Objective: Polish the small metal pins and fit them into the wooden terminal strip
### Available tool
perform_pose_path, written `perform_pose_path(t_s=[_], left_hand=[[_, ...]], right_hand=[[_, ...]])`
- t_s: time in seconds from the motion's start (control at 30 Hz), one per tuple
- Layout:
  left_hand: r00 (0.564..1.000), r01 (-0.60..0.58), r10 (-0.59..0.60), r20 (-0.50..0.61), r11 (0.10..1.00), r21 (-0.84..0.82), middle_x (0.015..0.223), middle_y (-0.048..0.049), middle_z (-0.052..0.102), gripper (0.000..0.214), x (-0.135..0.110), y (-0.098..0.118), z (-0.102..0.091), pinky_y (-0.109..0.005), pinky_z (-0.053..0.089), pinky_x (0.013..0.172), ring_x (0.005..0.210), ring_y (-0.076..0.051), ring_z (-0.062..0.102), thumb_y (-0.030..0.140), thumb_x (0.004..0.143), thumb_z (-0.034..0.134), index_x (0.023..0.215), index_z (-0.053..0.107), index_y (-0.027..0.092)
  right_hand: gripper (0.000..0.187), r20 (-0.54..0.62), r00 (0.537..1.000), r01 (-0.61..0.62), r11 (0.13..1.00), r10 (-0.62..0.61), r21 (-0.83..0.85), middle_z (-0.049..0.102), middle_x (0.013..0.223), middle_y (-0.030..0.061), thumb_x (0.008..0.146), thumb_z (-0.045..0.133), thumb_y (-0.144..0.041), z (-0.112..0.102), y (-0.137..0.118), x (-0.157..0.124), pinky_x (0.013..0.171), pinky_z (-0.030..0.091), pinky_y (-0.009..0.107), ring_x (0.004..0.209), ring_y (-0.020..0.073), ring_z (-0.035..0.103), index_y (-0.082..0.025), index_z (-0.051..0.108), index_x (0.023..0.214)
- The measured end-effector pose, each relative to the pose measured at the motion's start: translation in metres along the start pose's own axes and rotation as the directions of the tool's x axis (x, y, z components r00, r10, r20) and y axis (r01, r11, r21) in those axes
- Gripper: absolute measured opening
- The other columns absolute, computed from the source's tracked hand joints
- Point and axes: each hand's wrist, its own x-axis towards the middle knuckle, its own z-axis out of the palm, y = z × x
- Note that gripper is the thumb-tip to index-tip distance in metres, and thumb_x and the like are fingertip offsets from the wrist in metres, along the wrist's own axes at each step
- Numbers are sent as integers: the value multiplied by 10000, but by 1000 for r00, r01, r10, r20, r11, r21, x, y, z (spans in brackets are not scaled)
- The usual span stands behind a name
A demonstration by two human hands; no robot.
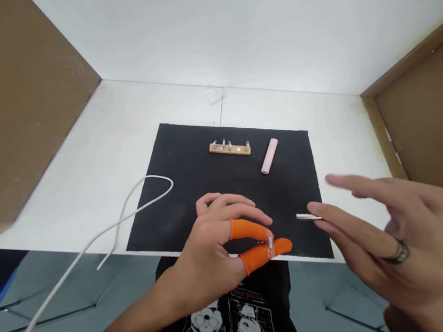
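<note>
Head view: black mat (188, 159) on white table (81, 145), mid-frame. White wall (228, 25) above; brown panels (16, 105) upper left and far right. Pegged wooden strip (234, 149) and pink bar (269, 156) near centre. White cable (138, 210) loops in from lower left. Left hand (210, 237), lower centre: orange-sheathed finger and thumb pinched on small clear piece (270, 245). Right hand (403, 230), lower right, blurred, fingers closed on slim metal tool (307, 216).

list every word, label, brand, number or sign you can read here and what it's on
No text is readable for certain.
Black printed garment: a reddish line of lettering and small pale marks above the white drawings, too small and blurred to read.
Clear piece, slim metal tool, pink bar, wooden strip: no lettering can be made out.
</note>
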Motion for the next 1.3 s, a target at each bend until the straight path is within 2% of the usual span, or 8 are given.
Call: perform_pose_path(t_s=[0.1,0.17,0.4,0.6,0.8,1.0,1.2,1.3], left_hand=[[999,-22,23,-31,999,37,1068,65,870,158,-1,-1,0,-468,351,1102,1127,-227,768,225,959,885,891,749,268],[999,-15,16,-34,999,32,1072,66,869,157,-1,-1,0,-471,356,1095,1133,-227,766,220,961,880,889,749,269],[999,-29,29,-18,999,27,1068,68,870,154,-1,2,1,-454,345,1110,1122,-215,767,215,956,885,899,752,266],[999,-23,24,-42,999,29,1057,48,876,147,-2,1,-1,-481,348,1091,1107,-244,774,260,971,873,883,756,267],[999,-20,21,-25,999,37,1060,59,876,155,-2,2,-1,-471,349,1101,1121,-236,773,241,960,884,881,753,264],[1000,-5,6,-27,999,32,1068,47,876,147,-1,0,0,-490,350,1097,1125,-245,773,235,964,875,879,760,267],[1000,-15,16,-14,999,49,1047,22,887,133,0,0,0,-510,367,1086,1113,-264,777,262,982,852,886,761,272],[1000,-10,11,-17,999,51,1050,27,886,133,-1,0,0,-515,359,1094,1122,-265,775,249,975,857,882,764,273]], right_hand=[[170,236,971,-12,984,-31,178,733,958,7,1075,641,-147,-13,-12,12,684,543,247,821,127,656,-272,724,1157],[186,398,918,-125,952,3,280,705,830,-48,1152,545,-309,-18,-19,16,620,546,197,711,92,668,-312,716,1080],[208,188,981,-92,955,39,281,762,905,-44,1073,602,-104,-10,-4,23,634,537,180,678,66,663,-271,660,1184],[190,495,869,-187,912,-20,365,810,963,-70,1153,544,-408,-21,-13,16,680,632,193,853,106,797,-372,728,1120],[177,243,970,-68,987,31,147,817,997,-21,1093,598,-159,-10,-3,22,703,595,220,797,112,770,-276,667,1207],[232,468,880,-50,965,-79,258,814,942,-94,1162,521,-407,-14,-14,23,702,629,181,813,84,795,-331,719,1067],[165,202,979,-27,989,-3,146,805,975,-6,1086,600,-134,-8,-7,23,726,590,242,787,119,759,-259,636,1187],[163,251,968,-23,982,-25,186,777,925,-25,1088,590,-135,-6,-10,23,687,555,242,733,103,721,-257,642,1183]])
